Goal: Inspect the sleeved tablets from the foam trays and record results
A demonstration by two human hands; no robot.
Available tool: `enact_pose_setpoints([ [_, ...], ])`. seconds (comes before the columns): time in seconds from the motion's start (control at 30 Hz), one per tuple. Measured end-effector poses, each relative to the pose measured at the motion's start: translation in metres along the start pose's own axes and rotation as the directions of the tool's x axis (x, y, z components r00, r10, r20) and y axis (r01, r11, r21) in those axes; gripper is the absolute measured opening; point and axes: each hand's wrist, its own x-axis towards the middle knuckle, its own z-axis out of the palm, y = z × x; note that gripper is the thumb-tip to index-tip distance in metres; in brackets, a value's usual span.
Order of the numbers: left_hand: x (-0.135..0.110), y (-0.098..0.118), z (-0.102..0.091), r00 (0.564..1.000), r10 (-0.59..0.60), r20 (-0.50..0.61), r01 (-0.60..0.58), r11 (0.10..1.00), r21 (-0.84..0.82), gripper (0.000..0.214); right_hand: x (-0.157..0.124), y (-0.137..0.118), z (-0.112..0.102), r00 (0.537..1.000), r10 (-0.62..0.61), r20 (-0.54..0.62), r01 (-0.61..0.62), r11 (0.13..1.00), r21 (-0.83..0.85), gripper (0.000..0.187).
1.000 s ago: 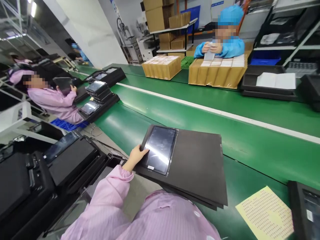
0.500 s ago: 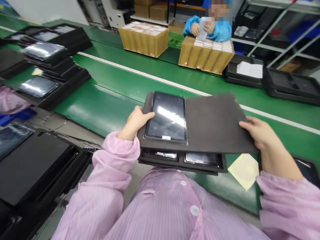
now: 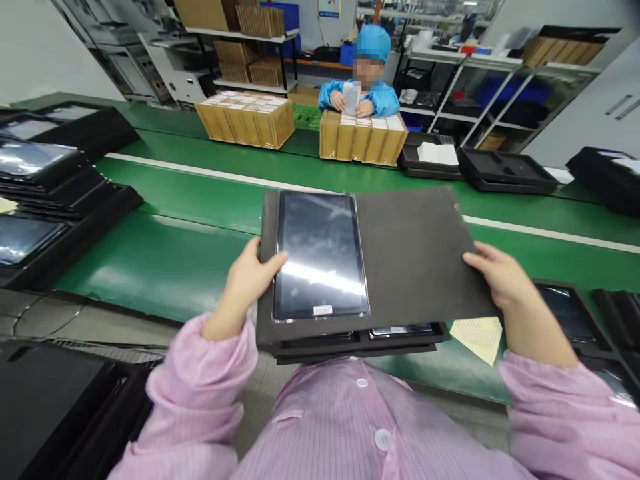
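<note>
A flat dark foam sheet (image 3: 415, 260) is held up in front of my body, gripped at its two side edges. My left hand (image 3: 249, 277) closes on its left edge, thumb on top by the tablet. Around its right edge my right hand (image 3: 500, 277) is closed. On the sheet's left half lies a tablet (image 3: 323, 253) in clear film, with a small white label at its near end. Below the sheet, partly covered, is a black foam tray (image 3: 360, 348) with devices in its compartments. A yellow paper (image 3: 479, 339) lies right of that tray.
Stacked black trays with tablets (image 3: 45, 177) stand at the left on the green bench (image 3: 165, 260). Across the bench, a person in blue (image 3: 370, 87) handles a white item above a carton of packed boxes (image 3: 363, 137). More black trays (image 3: 570, 313) lie at the right.
The view has swung up and to the right. The sheet with the tablet now sits a little lower and nearer, covering more of the tray beneath. Both hands keep their grip.
</note>
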Motion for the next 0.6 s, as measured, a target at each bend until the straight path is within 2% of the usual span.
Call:
enact_pose_setpoints([
  [0.13,-0.021,-0.055,0.05,0.999,-0.028,0.044,0.028,1.0,0.0,0.055,0.002,0.073,0.021,0.998,0.063,-0.031,-0.07,0.944,-0.321,0.034],
  [0.2,-0.025,-0.075,0.067,0.998,-0.033,0.048,0.033,0.999,0.008,0.054,0.006,0.089,0.031,0.997,0.031,-0.076,-0.06,0.908,-0.415,0.035],
  [0.27,-0.025,-0.09,0.078,0.998,-0.029,0.058,0.029,1.0,0.008,0.059,0.011,0.09,0.046,0.992,-0.098,-0.077,0.043,0.847,-0.529,0.04],
  [0.33,-0.02,-0.102,0.086,0.998,-0.005,0.06,0.007,0.999,-0.041,0.065,0.017,0.082,0.069,0.96,-0.268,0.084,0.258,0.722,-0.643,0.043],
  [0.4,-0.015,-0.112,0.092,0.998,0.009,0.064,0.0,0.991,-0.131,0.069,0.027,0.07,0.103,0.885,-0.351,0.307,0.464,0.603,-0.649,0.04],
  [0.47,-0.011,-0.123,0.098,0.997,0.001,0.081,0.017,0.977,-0.214,0.067,0.04,0.061,0.145,0.827,-0.353,0.437,0.56,0.577,-0.595,0.035],
  [0.6,-0.008,-0.14,0.104,0.988,-0.04,0.151,0.088,0.94,-0.329,0.07,0.071,0.055,0.221,0.747,-0.332,0.575,0.648,0.554,-0.523,0.028],
])
